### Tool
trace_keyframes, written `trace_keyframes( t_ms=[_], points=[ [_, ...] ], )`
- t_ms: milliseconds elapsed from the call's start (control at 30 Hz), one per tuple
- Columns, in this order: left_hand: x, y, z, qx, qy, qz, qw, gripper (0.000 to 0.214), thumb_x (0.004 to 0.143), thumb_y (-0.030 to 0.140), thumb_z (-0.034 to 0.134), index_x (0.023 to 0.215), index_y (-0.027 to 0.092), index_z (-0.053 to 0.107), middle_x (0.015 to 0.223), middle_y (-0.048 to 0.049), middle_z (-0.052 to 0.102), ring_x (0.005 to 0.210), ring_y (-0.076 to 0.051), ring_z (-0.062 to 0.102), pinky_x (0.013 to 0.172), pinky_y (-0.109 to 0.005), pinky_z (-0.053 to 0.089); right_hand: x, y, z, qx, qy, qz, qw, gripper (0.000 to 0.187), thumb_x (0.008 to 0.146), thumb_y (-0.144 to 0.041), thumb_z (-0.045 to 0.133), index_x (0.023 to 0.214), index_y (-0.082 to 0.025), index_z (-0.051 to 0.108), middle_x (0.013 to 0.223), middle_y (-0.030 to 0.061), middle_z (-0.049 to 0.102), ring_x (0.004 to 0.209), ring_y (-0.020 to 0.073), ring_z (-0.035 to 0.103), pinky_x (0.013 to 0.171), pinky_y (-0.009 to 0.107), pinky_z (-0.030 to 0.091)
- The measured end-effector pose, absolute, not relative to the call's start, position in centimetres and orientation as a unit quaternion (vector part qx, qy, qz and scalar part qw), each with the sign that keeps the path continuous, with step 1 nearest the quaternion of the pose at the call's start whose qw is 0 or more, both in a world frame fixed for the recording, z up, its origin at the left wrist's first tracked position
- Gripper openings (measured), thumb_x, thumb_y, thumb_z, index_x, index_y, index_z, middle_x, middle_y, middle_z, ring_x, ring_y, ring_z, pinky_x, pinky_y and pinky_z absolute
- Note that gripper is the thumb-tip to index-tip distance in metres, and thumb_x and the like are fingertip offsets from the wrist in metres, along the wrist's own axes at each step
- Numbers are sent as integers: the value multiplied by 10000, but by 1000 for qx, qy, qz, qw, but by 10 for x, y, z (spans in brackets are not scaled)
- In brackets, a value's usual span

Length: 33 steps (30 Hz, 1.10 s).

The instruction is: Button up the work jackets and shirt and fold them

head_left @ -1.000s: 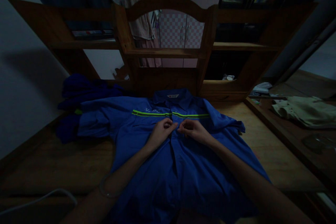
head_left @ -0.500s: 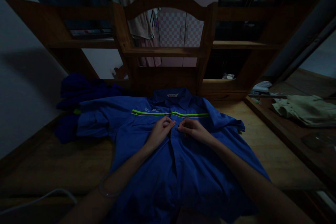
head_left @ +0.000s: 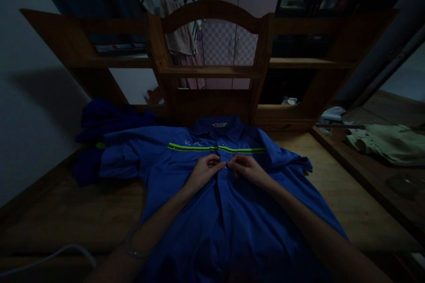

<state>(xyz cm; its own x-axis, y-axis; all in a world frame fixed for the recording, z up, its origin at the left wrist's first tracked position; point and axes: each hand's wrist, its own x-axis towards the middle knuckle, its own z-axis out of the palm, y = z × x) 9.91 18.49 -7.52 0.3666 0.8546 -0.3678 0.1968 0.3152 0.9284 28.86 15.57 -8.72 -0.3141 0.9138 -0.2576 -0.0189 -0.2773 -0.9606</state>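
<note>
Hands (head_left: pixel 203 173) (head_left: pixel 249 170) moved closer together; blue shirt (head_left: pixel 186 170), lime-striped, seemingly creased.

A blue shirt (head_left: pixel 259 216) is lying spread on a wooden table (head_left: pixel 335 185), its collar facing a shelf (head_left: pixel 212 70). The left hand (head_left: pixel 206 171) and right hand (head_left: pixel 248 170) are resting close together on its front, fingertips curling just below the green stripe (head_left: pixel 191 147). Darker clothes (head_left: pixel 102 117) are lying bunched to the left; other clothes (head_left: pixel 181 42) are hanging beyond the shelf.
</note>
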Motion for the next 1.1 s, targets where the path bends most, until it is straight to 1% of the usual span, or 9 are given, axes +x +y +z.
trace_keyframes(
  t_ms=[100, 200, 267, 400, 533, 700, 867, 967, 1100],
  points=[
    [99, 185, -73, 498, 501, 258, 659, 311, 685, 402, 731, 822, 150, 610, 767, -15, 643, 710, -141, 614, 640, -226, 450, 289, 155, -84, -475, -490, 637, 358, 329, 820, -487, 612, 861, -162, 581, 604, -33, 543, 497, 91, 512, 492, 206, 418],
    [100, 184, -71, 467, 510, 259, 674, 313, 685, 408, 727, 813, 150, 605, 711, 1, 639, 641, -128, 604, 586, -215, 430, 289, 155, -80, -475, -497, 635, 351, 336, 769, -459, 677, 912, -172, 579, 717, -18, 566, 533, 92, 534, 497, 211, 445],
    [100, 185, -71, 448, 518, 258, 682, 309, 686, 402, 728, 814, 149, 606, 692, 7, 640, 617, -122, 603, 577, -213, 429, 290, 154, -79, -471, -514, 630, 342, 341, 746, -422, 708, 951, -179, 585, 776, -12, 574, 567, 94, 548, 515, 211, 455],
    [100, 186, -70, 422, 535, 263, 683, 323, 660, 384, 752, 829, 150, 609, 697, 5, 654, 616, -124, 614, 591, -218, 448, 292, 153, -81, -475, -551, 599, 334, 318, 736, -355, 723, 978, -187, 602, 808, -10, 586, 619, 98, 568, 566, 208, 454],
    [100, 185, -70, 410, 540, 267, 685, 354, 648, 370, 766, 869, 146, 603, 704, -6, 665, 617, -130, 623, 589, -222, 458, 292, 152, -83, -479, -555, 592, 334, 294, 749, -355, 713, 958, -186, 595, 770, -13, 584, 624, 106, 572, 567, 210, 447],
    [100, 184, -67, 421, 532, 266, 685, 374, 645, 374, 770, 886, 153, 587, 690, -1, 664, 585, -127, 615, 566, -221, 450, 292, 152, -82, -489, -554, 590, 327, 324, 748, -421, 710, 928, -184, 584, 691, -25, 566, 573, 104, 550, 527, 207, 424],
    [98, 184, -67, 446, 522, 254, 681, 408, 621, 364, 789, 909, 157, 588, 735, -7, 671, 623, -132, 625, 603, -234, 467, 292, 152, -85, -491, -551, 587, 332, 342, 745, -443, 707, 935, -187, 582, 702, -29, 552, 568, 100, 546, 512, 203, 418],
    [96, 184, -68, 456, 514, 248, 684, 447, 595, 359, 805, 937, 159, 599, 805, -25, 679, 689, -147, 644, 652, -251, 482, 291, 152, -84, -493, -555, 581, 333, 348, 748, -452, 702, 937, -186, 577, 716, -24, 568, 570, 100, 552, 520, 205, 425],
    [94, 184, -70, 461, 502, 244, 690, 467, 598, 347, 803, 974, 159, 600, 861, -39, 675, 759, -162, 653, 710, -269, 488, 291, 152, -79, -483, -565, 577, 339, 357, 757, -457, 692, 964, -191, 575, 757, -17, 582, 567, 100, 557, 515, 207, 433]
  ],
)
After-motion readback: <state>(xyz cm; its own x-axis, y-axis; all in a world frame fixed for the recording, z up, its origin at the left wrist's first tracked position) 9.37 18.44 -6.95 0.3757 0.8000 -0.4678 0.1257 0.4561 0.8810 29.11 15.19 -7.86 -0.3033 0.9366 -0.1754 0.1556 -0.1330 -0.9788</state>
